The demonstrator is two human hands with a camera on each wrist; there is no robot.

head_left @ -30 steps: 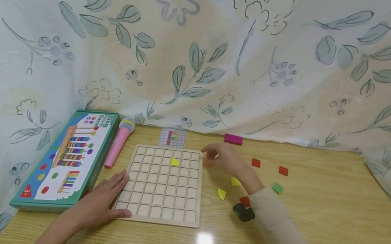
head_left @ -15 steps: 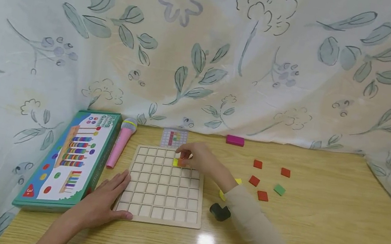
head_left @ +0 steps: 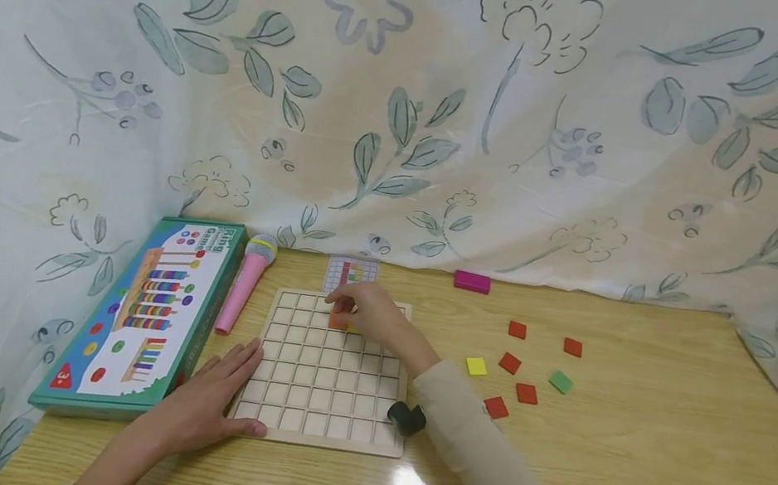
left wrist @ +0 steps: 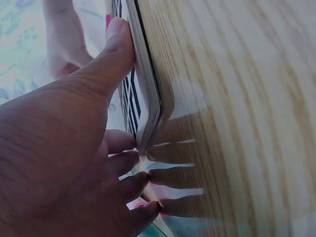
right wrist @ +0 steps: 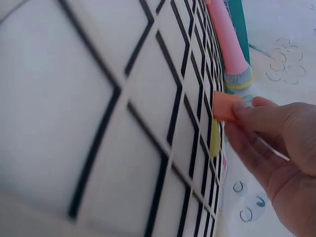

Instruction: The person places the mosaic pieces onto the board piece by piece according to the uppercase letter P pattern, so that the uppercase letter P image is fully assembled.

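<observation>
My right hand [head_left: 378, 316] pinches a square orange tile [right wrist: 226, 105] between thumb and fingers. The tile stands on edge against the wooden grid board [head_left: 306, 396], in the second row from the back. Beside it a yellow piece [right wrist: 215, 138] lies in the grid, mostly hidden by the hand in the head view. My left hand [head_left: 207, 396] rests at the board's front left corner, fingers spread along the left side. Its thumb [left wrist: 116, 37] lies on the front rim.
Right of the board lie several red tiles [head_left: 509, 363], a yellow tile [head_left: 476, 366] and a green tile [head_left: 560, 381]. A pattern card [head_left: 335, 272] and a magenta block [head_left: 472, 282] sit at the back. A pink microphone [head_left: 241, 292] and game box [head_left: 145, 307] stand left.
My right hand has carried the orange tile leftward from the board's back right corner, past the yellow piece. The left hand stays at its corner.
</observation>
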